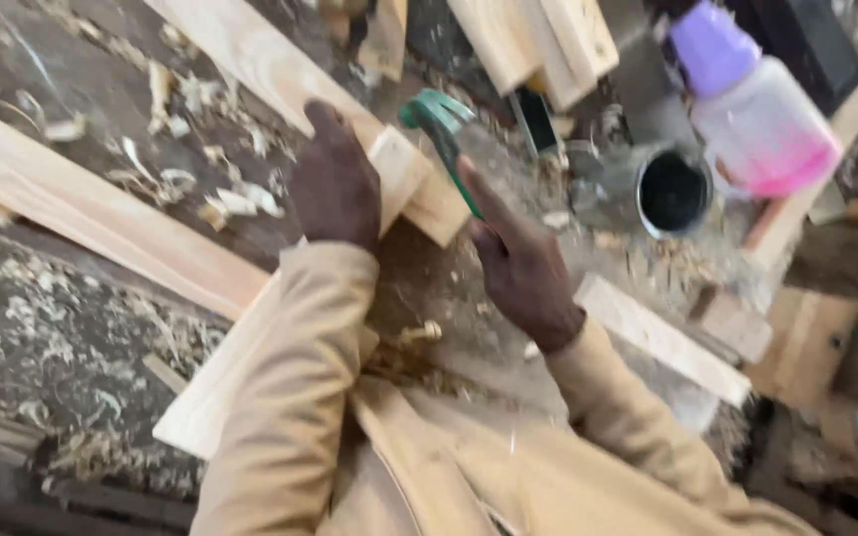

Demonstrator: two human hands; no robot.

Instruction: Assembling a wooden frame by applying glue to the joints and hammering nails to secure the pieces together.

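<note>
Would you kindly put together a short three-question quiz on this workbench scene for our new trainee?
1. True or false: the left hand rests on a pale wooden board.
2. What does the right hand hold? A) a saw B) a green claw hammer C) a paintbrush
3. Fill in: the clear plastic bottle beside the dark metal cup has a ______ cap.

Key
1. True: the left hand lies flat on the board's end.
2. B: the hammer's green head shows above the right hand.
3. Purple.
</note>
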